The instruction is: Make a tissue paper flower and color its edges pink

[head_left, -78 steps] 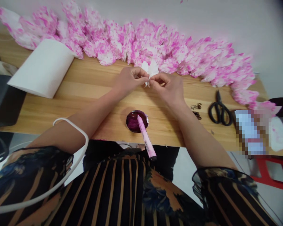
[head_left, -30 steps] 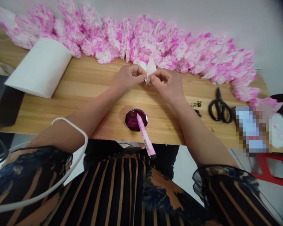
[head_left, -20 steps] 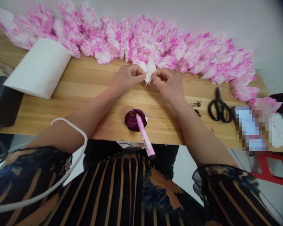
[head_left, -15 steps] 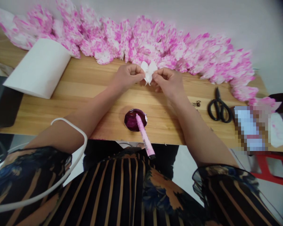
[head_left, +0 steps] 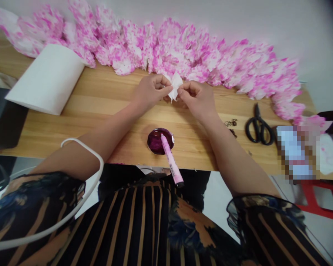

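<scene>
Between my two hands is a small white paper flower (head_left: 175,88) with pointed tips, plain white all over. My left hand (head_left: 153,88) pinches its left side between thumb and fingers. From the right, my right hand (head_left: 198,96) pinches the other edge the same way. Nearer to me, a round dish of dark purple liquid (head_left: 155,143) stands by the table's front edge. A pink marker (head_left: 170,160) leans on it, one end in the dish and its black end over the edge. Pink-spotted white paper flowers (head_left: 177,48) lie heaped just beyond my hands.
White paper sheets (head_left: 47,81) lie at the left on the wooden table (head_left: 108,88), beside a dark device (head_left: 5,122). Black-handled scissors (head_left: 258,127), small dark wire-like bits (head_left: 231,123) and a blurred-out phone (head_left: 295,151) are at the right. A white cable (head_left: 100,162) crosses my left arm.
The petals of the white paper flower have shifted; its two upright tips now look like one spread piece. My fingers have moved slightly, still pinching it. The other things lie as before.
</scene>
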### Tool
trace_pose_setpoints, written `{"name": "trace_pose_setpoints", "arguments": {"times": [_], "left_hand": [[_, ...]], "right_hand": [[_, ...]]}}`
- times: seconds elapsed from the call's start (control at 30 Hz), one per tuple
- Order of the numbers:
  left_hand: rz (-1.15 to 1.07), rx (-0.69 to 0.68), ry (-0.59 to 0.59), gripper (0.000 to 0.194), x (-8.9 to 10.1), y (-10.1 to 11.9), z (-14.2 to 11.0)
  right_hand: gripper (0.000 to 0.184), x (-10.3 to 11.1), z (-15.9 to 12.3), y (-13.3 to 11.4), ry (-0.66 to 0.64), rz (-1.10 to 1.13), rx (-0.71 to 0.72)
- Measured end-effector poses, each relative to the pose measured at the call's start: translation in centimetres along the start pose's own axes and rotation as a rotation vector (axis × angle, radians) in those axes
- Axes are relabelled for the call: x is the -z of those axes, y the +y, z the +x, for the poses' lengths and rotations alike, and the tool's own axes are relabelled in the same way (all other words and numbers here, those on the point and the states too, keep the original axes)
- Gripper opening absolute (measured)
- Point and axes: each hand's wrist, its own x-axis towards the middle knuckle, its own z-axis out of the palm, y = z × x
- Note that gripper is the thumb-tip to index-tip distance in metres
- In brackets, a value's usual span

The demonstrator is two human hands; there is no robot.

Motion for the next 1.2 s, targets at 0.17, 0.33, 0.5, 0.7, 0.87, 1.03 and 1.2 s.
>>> {"name": "trace_pose_setpoints", "arguments": {"times": [0.17,0.33,0.5,0.7,0.87,1.03,1.2], "left_hand": [[-0.002,-0.010,0.031,0.005,0.0,0.0,0.1],[-0.005,0.000,0.035,0.004,-0.1,-0.2,0.2],[-0.044,0.030,0.051,0.010,-0.1,0.3,0.2],[-0.086,0.120,0.064,0.015,-0.1,1.1,0.1],[-0.058,0.058,0.046,0.013,-0.1,0.9,0.0],[-0.019,-0.023,0.015,0.013,-0.3,0.6,-0.3],[-0.047,0.014,0.017,0.009,-0.4,0.2,-0.1]], "right_hand": [[0.032,0.3,-0.1,-0.5,0.010,-0.070,0.020],[0.029,0.2,-0.3,-0.8,-0.013,-0.137,0.034],[0.025,0.2,-0.1,-0.2,-0.017,-0.126,0.027],[0.022,0.5,0.1,-0.2,0.009,-0.129,0.032],[0.014,0.5,-0.2,-0.7,0.036,-0.128,0.044],[0.017,0.3,-0.5,-0.8,0.025,-0.124,0.055],[0.022,0.1,-0.3,0.0,0.060,-0.085,0.047]]}}
